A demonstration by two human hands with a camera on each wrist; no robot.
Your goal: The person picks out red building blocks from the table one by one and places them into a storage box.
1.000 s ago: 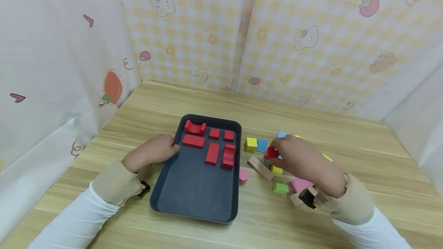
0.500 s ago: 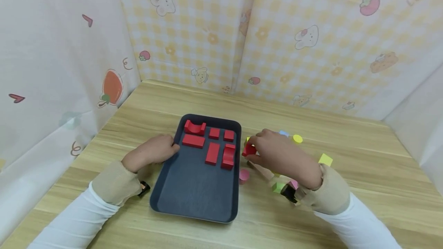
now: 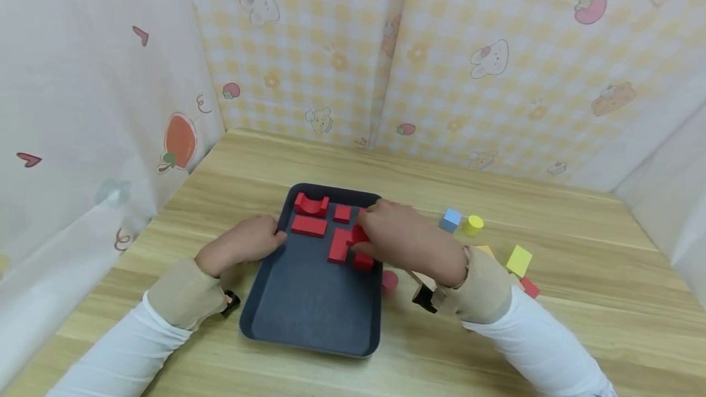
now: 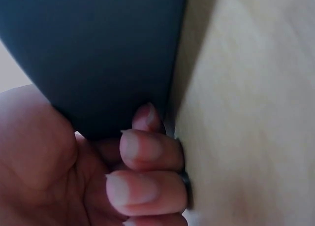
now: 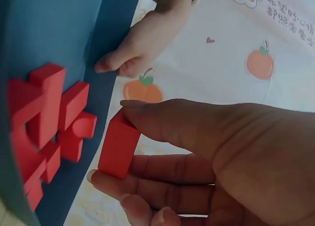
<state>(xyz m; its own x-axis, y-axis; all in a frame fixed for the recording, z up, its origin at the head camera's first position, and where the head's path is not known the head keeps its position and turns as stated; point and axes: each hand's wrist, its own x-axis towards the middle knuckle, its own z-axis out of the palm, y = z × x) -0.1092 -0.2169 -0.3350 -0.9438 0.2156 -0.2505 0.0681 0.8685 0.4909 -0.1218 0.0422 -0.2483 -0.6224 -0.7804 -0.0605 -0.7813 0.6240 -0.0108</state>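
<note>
A dark rectangular tray lies on the wooden table, with several red blocks in its far half. Some are flat oblongs, such as this red oblong block; others have a scooped side, like the red arch block. My left hand grips the tray's left rim, thumb over the edge and fingers curled against the outer side. Above the tray's right side, my right hand pinches a small red block between thumb and fingers. It partly covers the red blocks beneath it in the head view.
Right of the tray lie loose blocks: a pink cylinder, a blue cube, a yellow cylinder, a yellow block and a red block. My right forearm hides others. Patterned cloth hangs behind the table.
My right hand has carried the red block leftward from among the loose blocks to over the tray. The left hand and tray have stayed put.
</note>
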